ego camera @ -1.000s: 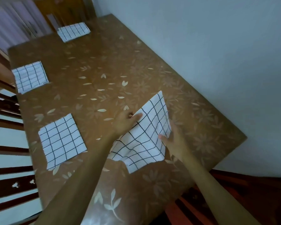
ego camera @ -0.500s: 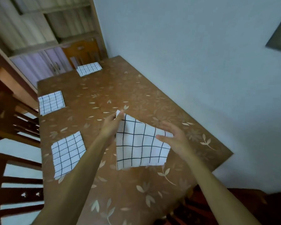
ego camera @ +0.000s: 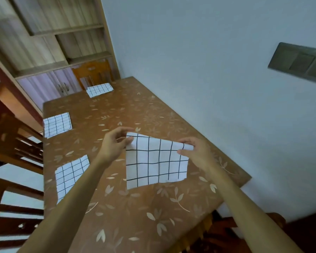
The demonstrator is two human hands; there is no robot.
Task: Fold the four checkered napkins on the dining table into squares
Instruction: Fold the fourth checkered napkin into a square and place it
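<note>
A white napkin with black checks (ego camera: pixel 156 162) hangs in the air above the brown flowered dining table (ego camera: pixel 135 216). My left hand (ego camera: pixel 115 143) pinches its upper left corner and my right hand (ego camera: pixel 197 152) pinches its upper right corner. The cloth hangs down flat between them, its lower edge just over the tabletop. Three more checkered napkins lie flat on the table: one at the near left (ego camera: pixel 71 172), partly behind my left forearm, one at the left edge further back (ego camera: pixel 57 124), one at the far end (ego camera: pixel 99 90).
Dark wooden chairs (ego camera: pixel 15 143) stand along the table's left side, and another chair (ego camera: pixel 93 73) at the far end. A white wall (ego camera: pixel 208 70) runs close along the right edge, with a switch plate (ego camera: pixel 299 63). Wooden shelves and cupboard doors (ego camera: pixel 49 52) fill the background.
The napkin was lying on the table under both hands; it has been lifted off and now hangs from its two upper corners. The view has tilted upward.
</note>
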